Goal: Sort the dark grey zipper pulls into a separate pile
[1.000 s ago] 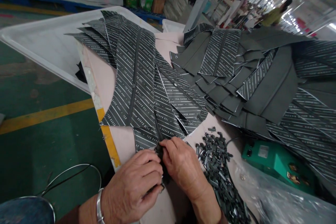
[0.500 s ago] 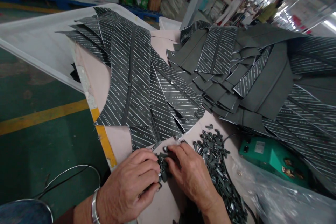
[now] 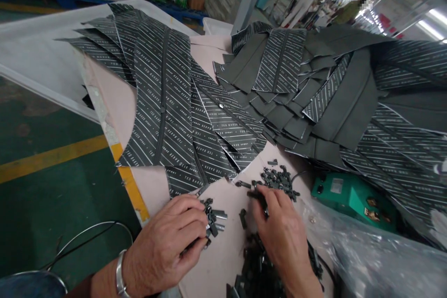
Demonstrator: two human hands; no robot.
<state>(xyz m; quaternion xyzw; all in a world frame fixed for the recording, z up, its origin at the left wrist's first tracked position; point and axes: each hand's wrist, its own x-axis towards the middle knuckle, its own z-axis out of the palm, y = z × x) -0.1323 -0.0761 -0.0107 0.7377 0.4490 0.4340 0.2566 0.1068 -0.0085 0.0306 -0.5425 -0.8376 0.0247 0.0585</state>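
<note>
My left hand [image 3: 167, 237], a silver bangle on its wrist, is curled around a cluster of small dark zipper sliders [image 3: 214, 221] that stick out past the fingertips. To the right, my right hand [image 3: 279, 228] pinches dark zipper sliders [image 3: 257, 195] between thumb and fingers, at the edge of a loose pile of zipper sliders [image 3: 279, 179]. More sliders lie under and below that hand, partly hidden by it. Just beyond the left hand are striped dark fabric pieces [image 3: 178, 102] with zippers down their middles; a zipper end reaches toward my left fingers.
Overlapping dark fabric pieces [image 3: 300, 98] cover the table's right side. A green device [image 3: 352, 200] with a cable and clear plastic [image 3: 370, 247] stand at the right. Behind the table's left edge is a white bin [image 3: 38, 51]. People are in the background.
My right hand has moved away from my left, rightward to the slider pile. The left hand keeps its cluster. The view has shifted slightly.
</note>
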